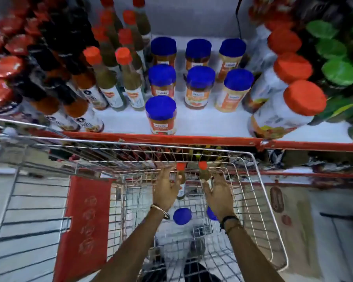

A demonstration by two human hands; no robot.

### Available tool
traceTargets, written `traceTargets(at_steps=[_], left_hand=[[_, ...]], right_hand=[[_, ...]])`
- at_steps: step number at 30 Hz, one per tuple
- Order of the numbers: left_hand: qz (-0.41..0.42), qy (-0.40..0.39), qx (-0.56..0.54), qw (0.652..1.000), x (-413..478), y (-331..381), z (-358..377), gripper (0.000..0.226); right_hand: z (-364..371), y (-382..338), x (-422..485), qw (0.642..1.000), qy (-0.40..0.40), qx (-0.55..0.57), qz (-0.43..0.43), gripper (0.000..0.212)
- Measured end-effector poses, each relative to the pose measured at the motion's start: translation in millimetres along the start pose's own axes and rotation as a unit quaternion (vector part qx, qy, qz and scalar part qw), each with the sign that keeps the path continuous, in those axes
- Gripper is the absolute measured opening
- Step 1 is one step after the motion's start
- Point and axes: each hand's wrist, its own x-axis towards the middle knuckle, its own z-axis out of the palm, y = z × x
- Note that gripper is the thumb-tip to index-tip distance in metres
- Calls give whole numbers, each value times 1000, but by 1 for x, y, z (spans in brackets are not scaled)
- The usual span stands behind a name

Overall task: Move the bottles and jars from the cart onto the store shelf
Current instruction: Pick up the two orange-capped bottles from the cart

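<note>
Both forearms reach down into the cart (259,180). Left hand (166,190) is wrapped round the body of one red-capped bottle (181,180); right hand (218,198) is closed likewise on a second bottle (203,171). Both bottles stand upright near the cart's far wall, close beside each other, necks and caps clear above the fingers.

Handling, as judged: slim sauce bottles, probably glass and full, hence rigid, moderately heavy for their width, breakable, and smooth where unlabelled. Grip is best kept on the labelled body, not the neck or cap, and the two should not knock together on the lift.

Two blue-lidded jars remain on the cart floor: one (182,216) between the wrists, another (211,213) partly hidden by the right wrist. These are wider and call for a grip round the body under the lid.

Beyond the cart, the shelf (202,137) holds matching red-capped bottles (128,78) at left, with blue-lidded jars (161,115) in rows at centre and bare space along the front.
</note>
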Motion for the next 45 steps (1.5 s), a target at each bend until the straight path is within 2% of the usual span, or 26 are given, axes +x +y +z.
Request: traceTargets(at_steps=[4,8,10,15,19,23,28,32,37,39,45], left_hand=[[-77,7,-36,996,22,-15,23,38],[-157,-20,-83,984,38,-36,48,24],[-177,-20,-83,980,46,-42,58,16],[-184,21,-62,981,53,-52,72,13],[-163,31,-62,984,43,-50,63,20],[-135,-12,-60,989,28,-54,48,26],[-99,-17,-54,993,4,-45,18,28],[-66,-12,-60,996,-15,-17,-25,28],[27,42,-84,995,-42,29,-95,40],[39,44,-122,991,-50,50,-120,39],[114,106,-134,979,-58,93,-193,49]], right_hand=[[17,9,34,997,-4,71,26,49],[32,28,61,993,-25,101,57,32],[36,36,70,991,-28,124,36,28],[34,48,78,988,-69,131,-43,30],[28,49,74,983,-74,159,-51,27],[18,44,60,981,-87,169,-35,26],[2,11,32,985,-73,146,-48,41],[-20,-28,-2,986,-52,136,-79,39],[-56,-84,-41,983,-9,121,-140,39],[-71,-109,-54,979,8,117,-165,40],[-109,-181,-75,954,72,173,-234,39]])
